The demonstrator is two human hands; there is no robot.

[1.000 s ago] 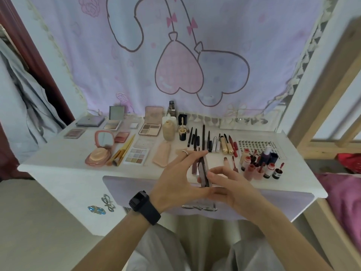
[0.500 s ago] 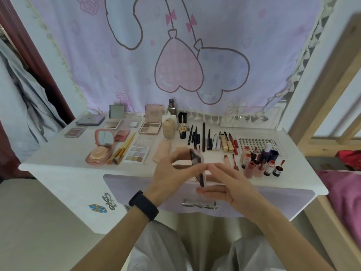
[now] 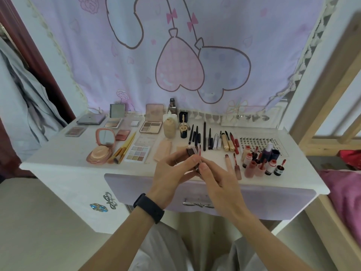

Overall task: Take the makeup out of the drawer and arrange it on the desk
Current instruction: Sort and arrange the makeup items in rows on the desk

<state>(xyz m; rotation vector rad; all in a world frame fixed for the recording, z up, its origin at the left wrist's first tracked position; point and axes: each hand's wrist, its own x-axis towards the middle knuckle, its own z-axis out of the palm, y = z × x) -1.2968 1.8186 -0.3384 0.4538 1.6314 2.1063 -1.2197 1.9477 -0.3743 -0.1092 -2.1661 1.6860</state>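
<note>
1. White tabletop (image 3: 64, 151) carries many small items
2. Left: pink mirror compact (image 3: 101, 149), brushes (image 3: 125, 147), eyeshadow palette (image 3: 137, 153)
3. Middle: dark pencils (image 3: 204, 135) lying side by side
4. Right: red lip tubes (image 3: 252, 169) standing close together

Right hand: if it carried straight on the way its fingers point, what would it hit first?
Likely the left hand just ahead, which grips the small dark makeup tube with it; depth unclear.

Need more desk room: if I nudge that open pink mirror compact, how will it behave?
The pink compact sits flat, so it would probably slide, not roll. Its raised mirror lid may flop shut and looks breakable.
</note>
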